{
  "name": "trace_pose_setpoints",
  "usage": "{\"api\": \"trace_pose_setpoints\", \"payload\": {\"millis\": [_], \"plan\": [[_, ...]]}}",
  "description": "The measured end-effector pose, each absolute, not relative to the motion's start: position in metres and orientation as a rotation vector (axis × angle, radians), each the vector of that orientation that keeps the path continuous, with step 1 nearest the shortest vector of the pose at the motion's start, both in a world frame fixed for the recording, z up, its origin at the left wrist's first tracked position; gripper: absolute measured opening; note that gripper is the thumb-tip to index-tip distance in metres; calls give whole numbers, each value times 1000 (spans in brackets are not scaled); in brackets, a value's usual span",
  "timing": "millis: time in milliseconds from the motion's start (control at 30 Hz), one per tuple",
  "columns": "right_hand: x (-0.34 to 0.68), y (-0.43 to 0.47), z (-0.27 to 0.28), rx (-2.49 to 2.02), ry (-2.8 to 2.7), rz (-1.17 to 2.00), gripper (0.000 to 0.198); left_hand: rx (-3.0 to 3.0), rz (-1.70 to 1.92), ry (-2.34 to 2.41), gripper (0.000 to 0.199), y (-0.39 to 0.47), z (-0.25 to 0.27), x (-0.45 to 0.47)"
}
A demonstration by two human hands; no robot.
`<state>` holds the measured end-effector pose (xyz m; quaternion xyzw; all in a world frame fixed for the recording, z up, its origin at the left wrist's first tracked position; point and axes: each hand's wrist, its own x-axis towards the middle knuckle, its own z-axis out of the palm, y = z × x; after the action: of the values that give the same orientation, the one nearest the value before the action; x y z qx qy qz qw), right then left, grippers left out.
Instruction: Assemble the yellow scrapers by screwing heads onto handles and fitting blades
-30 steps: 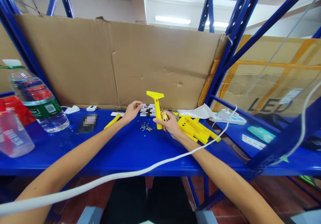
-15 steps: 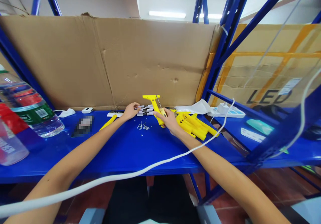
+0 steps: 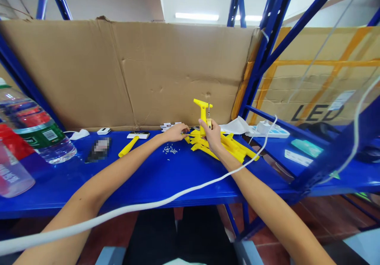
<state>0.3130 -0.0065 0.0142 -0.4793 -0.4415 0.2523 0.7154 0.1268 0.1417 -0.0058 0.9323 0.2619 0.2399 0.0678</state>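
My right hand [image 3: 213,136] is closed around a yellow T-shaped scraper handle [image 3: 203,112], held upright above the table. The same hand also grips a small screwdriver [image 3: 209,112], its metal shaft pointing up beside the handle. My left hand [image 3: 178,132] is low over the table, fingers curled, at the left end of a pile of yellow handles [image 3: 234,148]; what its fingertips hold is hidden. Behind it lie white-and-black strips [image 3: 168,126], partly covered by the hand. Small screws [image 3: 170,149] are scattered in front of my left hand.
A yellow scraper with a white head [image 3: 128,147] lies left, near a phone [image 3: 99,149]. A big water bottle [image 3: 44,136] and a plastic cup [image 3: 14,174] stand far left. A white cable [image 3: 178,197] crosses the foreground. A power strip [image 3: 273,131] sits right; cardboard [image 3: 178,71] closes the back.
My left hand has moved right, from the stack of strips to the yellow pile. My right hand has shifted right and raised the handle and screwdriver, which now stand more upright.
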Motion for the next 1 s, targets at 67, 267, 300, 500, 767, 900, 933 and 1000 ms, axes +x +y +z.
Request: {"api": "trace_pose_setpoints", "payload": {"millis": [67, 267, 300, 500, 767, 900, 933, 1000], "plan": [[321, -2, 14, -1062, -973, 526, 56, 2831, 595, 756, 19, 146, -3, 147], [339, 8, 15, -1078, -960, 423, 52, 2791, 284, 770, 18, 167, 9, 178], [342, 9, 15, -1085, -953, 398, 51, 2780, 236, 769, 20, 171, 12, 180], [353, 12, 16, -1105, -973, 362, 48, 2699, -33, 731, 37, 187, 31, 176], [354, 15, 13, -1146, -1035, 321, 45, 2583, -134, 692, 34, 193, 40, 178], [352, 13, 12, -1130, -1062, 326, 47, 2536, -167, 692, 32, 195, 41, 179], [351, 13, 12, -1122, -1067, 330, 47, 2532, -172, 690, 33, 195, 41, 179], [350, 13, 12, -1110, -1081, 337, 48, 2525, -172, 681, 35, 196, 41, 178]]}}
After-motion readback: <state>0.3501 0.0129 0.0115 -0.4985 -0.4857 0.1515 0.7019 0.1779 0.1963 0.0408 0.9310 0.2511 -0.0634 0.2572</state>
